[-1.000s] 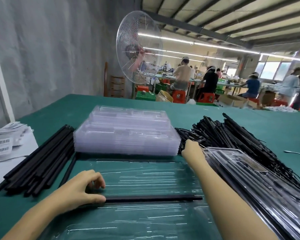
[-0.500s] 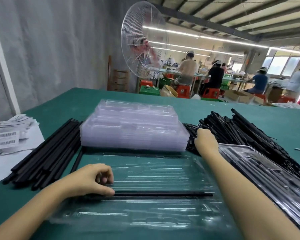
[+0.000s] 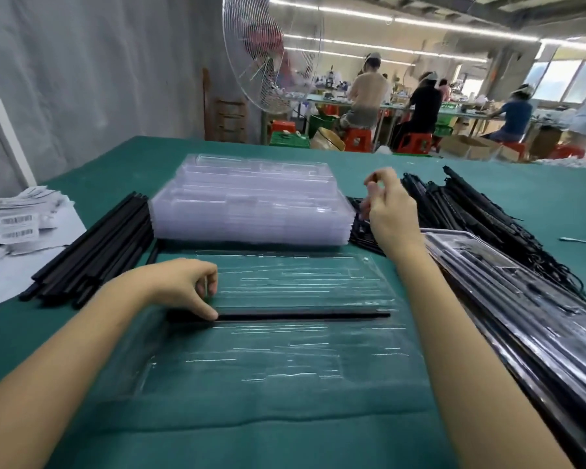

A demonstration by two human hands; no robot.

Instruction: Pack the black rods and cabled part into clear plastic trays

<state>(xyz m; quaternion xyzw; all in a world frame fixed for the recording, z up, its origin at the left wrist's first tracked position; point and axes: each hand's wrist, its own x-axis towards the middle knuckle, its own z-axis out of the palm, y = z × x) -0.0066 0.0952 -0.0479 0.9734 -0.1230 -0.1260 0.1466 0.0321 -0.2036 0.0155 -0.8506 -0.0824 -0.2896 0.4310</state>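
A clear plastic tray (image 3: 285, 360) lies open on the green table in front of me. One black rod (image 3: 301, 315) lies across its middle. My left hand (image 3: 180, 286) holds the rod's left end, thumb down on it and fingers curled above. My right hand (image 3: 386, 211) hovers raised between the stack of empty clear trays (image 3: 251, 211) and the pile of black cabled parts (image 3: 454, 204). Its fingertips are drawn together, and blur hides whether they pinch anything. Loose black rods (image 3: 95, 252) lie bundled at the left.
Packed trays (image 3: 521, 316) with black parts lie overlapped along the right side. Barcode labels (image 3: 11, 228) sit on white paper at the far left. A standing fan (image 3: 268, 55) rises behind the table, and people work at benches beyond.
My right hand has lifted off the cabled parts pile and drawn its fingertips together. My left hand stays on the rod's left end. The view has tilted downward.
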